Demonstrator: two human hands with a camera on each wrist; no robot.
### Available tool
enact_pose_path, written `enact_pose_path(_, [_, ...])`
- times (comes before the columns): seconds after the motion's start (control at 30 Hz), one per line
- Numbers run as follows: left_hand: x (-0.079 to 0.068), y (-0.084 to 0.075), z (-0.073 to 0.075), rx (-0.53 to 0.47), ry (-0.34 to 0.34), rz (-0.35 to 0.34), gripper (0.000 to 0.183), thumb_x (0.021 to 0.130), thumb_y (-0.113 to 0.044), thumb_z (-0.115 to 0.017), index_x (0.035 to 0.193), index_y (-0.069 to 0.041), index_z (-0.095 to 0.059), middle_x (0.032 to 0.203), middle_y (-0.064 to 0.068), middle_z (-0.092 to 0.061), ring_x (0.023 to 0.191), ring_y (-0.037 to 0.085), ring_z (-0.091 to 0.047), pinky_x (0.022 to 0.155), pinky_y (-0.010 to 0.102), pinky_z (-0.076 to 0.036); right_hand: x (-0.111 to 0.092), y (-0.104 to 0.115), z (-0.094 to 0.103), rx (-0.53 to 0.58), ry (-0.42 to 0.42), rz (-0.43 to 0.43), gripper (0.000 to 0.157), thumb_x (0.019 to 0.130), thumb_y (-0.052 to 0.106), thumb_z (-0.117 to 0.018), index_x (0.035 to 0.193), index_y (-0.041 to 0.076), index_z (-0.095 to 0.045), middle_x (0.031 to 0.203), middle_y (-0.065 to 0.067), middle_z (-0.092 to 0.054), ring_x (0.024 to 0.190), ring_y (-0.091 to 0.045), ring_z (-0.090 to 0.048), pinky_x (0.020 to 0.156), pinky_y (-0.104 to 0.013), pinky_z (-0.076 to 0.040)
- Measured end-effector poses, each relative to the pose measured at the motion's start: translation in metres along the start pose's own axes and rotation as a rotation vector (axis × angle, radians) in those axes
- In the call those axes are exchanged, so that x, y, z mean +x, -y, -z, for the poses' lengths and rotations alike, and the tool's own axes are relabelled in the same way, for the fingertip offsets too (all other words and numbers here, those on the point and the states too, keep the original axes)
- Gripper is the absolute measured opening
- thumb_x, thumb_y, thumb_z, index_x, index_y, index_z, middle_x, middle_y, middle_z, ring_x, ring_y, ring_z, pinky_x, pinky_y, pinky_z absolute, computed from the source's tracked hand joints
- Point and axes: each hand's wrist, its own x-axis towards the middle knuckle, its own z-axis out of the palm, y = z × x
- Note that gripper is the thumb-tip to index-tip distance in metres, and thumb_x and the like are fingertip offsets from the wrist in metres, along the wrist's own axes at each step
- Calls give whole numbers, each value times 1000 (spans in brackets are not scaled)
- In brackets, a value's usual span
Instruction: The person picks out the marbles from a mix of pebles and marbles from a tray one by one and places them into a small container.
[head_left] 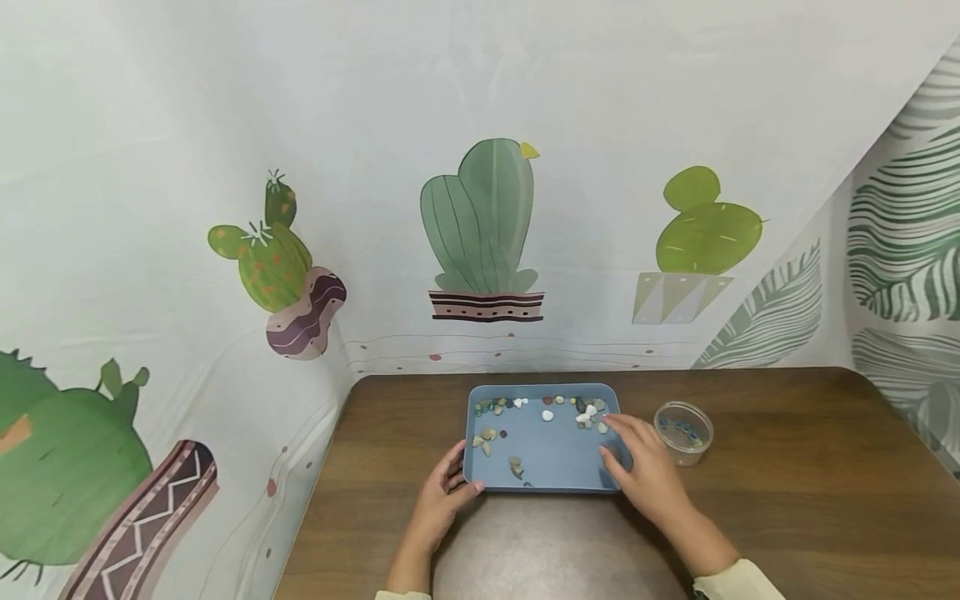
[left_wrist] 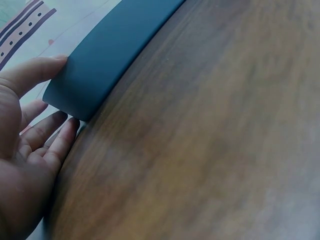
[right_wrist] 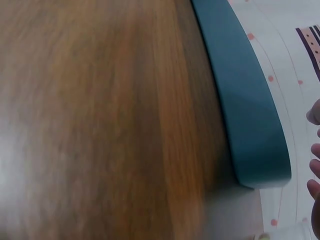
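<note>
A blue-grey rectangular tray (head_left: 540,458) lies on the wooden table with small stones inside it. My left hand (head_left: 438,502) holds the tray's near left corner, thumb on the rim and fingers against the outer side; in the left wrist view the thumb and fingertips touch the tray wall (left_wrist: 107,55). Over the tray's right side hovers my right hand (head_left: 651,473), fingers loosely bent, close to the white stones (head_left: 587,414). Nothing shows between its fingers. In the right wrist view only its fingertips (right_wrist: 315,165) appear at the right edge, apart from the tray wall (right_wrist: 250,100).
To the right of the tray stands a round clear container (head_left: 683,432) with small blue and yellowish pieces in it. Stones also lie along the tray's far edge, with tan stones (head_left: 486,437) at its left. A cactus-patterned cloth (head_left: 600,108) hangs behind the table (head_left: 787,483).
</note>
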Motion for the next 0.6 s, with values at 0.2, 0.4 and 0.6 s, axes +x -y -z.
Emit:
enact_pose_path(0.2, [0,-1,0,9,1,5,79,83,-16,-82,153,-15,-44,148,22,-52,127,33,-58,94,19,-49,4,9,-8,6,41,51,51,79,8,-82,127,4,-66,125,-12,-65,117,-33,-58,99,-43,-39])
enact_pose_path(0.4, [0,-1,0,2,-5,10,79,83,-16,-83,152,-17,-45,149,21,-51,127,33,-57,93,17,-48,10,18,-18,3,107,91,50,82,14,-81,129,5,-65,128,-10,-66,119,-31,-59,102,-48,-42])
enact_pose_path(0.6, [1,-1,0,0,-7,5,78,84,-14,-82,152,-15,-45,150,23,-50,127,34,-57,93,17,-48,16,29,-29,18,169,105,49,86,18,-78,130,6,-65,130,-13,-65,123,-35,-60,104,-62,-42])
